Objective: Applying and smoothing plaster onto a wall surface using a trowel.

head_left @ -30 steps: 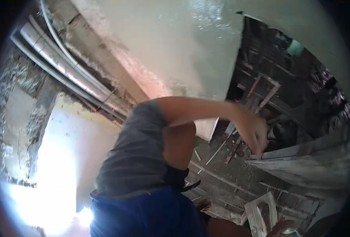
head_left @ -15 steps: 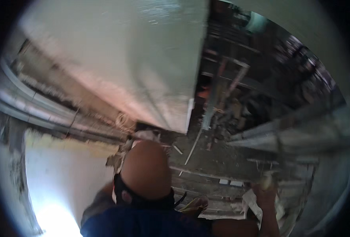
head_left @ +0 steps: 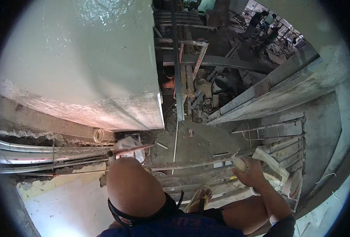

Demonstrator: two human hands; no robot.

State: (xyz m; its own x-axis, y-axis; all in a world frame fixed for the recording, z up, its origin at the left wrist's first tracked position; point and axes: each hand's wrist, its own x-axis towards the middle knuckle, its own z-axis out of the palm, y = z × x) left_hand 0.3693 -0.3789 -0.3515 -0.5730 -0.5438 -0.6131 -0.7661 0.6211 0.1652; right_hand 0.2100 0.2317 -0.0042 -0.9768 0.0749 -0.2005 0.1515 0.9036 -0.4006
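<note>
My right hand is wrapped round the pale, crusted handle of a trowel. The trowel's grey pointed blade reaches forward and left over the floor, hard to pick out against it. Close beside the hand lies a pale, dirty board-like piece on the planks. My left hand is out of view. Ahead on the left rises a wall with a smooth grey-green coat, glossy near the top and rough and pinkish along its lower edge.
My bent knee and a sandalled foot are over scaffold planks. Rusty pipes frame them. White conduits and a coiled cable run at left. A bucket stands amid rubble below; people are far off.
My view has swung right and steadied, so the coated wall sits farther left. My right hand has moved up and slightly left in the picture, with the trowel now visible in it.
</note>
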